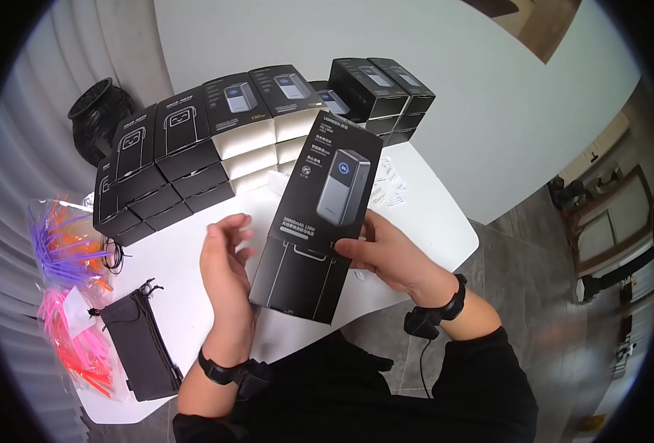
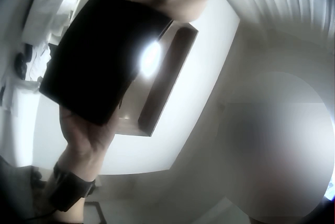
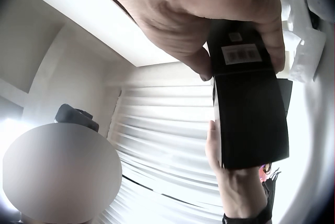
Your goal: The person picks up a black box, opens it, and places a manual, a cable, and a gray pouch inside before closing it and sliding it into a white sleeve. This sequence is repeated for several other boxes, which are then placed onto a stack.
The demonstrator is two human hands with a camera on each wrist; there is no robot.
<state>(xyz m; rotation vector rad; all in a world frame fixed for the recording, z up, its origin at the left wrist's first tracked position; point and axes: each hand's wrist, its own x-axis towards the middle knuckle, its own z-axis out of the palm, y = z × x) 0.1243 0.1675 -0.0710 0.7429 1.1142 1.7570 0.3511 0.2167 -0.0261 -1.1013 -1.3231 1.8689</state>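
Note:
A black box with a power bank picture is tilted above the table's front part, in the right hand. In the head view the right thumb lies on its front face; in the right wrist view the hand grips the box across its width, by a white label. The left hand is beside the box's left edge, fingers loosely bent and holding nothing. From the left wrist view, the box looks dark, with the right hand behind it.
Stacked black boxes line the back of the white table, some with white open sides. More boxes stand at back right. Bags of coloured ties and a black drawstring pouch lie at left. Small white papers lie behind the held box.

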